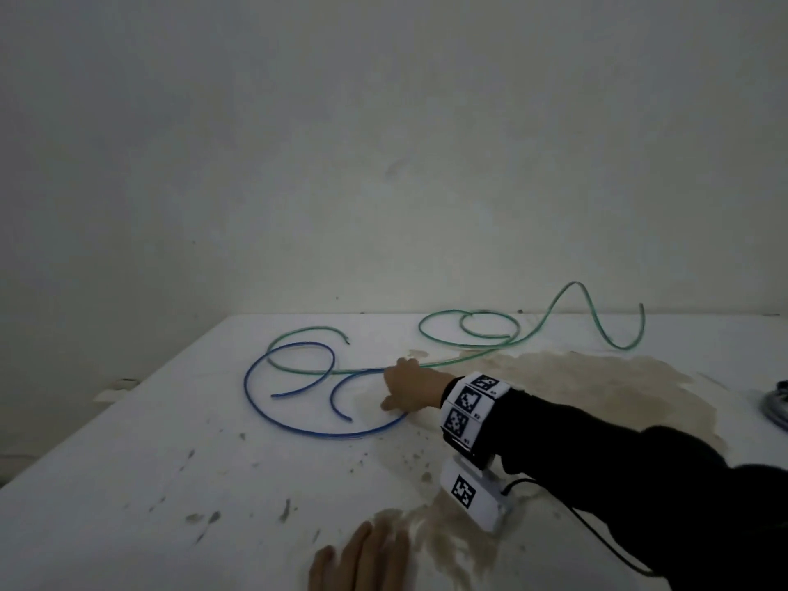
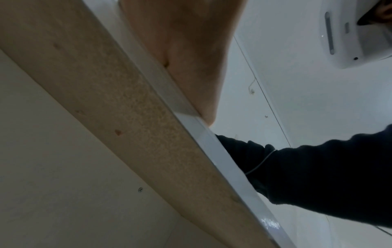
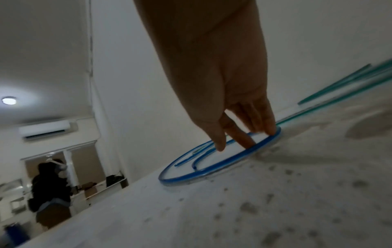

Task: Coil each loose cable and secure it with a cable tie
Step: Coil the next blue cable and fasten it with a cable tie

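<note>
A blue cable (image 1: 341,437) lies in a wide loose loop on the white table (image 1: 170,484), its two ends curling inside the loop. Behind it a long green cable (image 1: 460,358) runs from the loop to the back right in several curls. My right hand (image 1: 390,386) reaches over the right side of the blue loop. In the right wrist view its straight fingertips (image 3: 269,129) touch the blue cable (image 3: 233,160), thumb and forefinger apart. My left hand (image 1: 362,556) lies flat at the table's front edge; its palm (image 2: 186,58) shows from below. No cable tie is in view.
A large brown stain (image 1: 597,386) and dark specks mark the tabletop. Part of a grey cable bundle (image 1: 776,407) sits at the right edge. A plain wall stands right behind the table. Another person (image 3: 51,193) is far off in the room.
</note>
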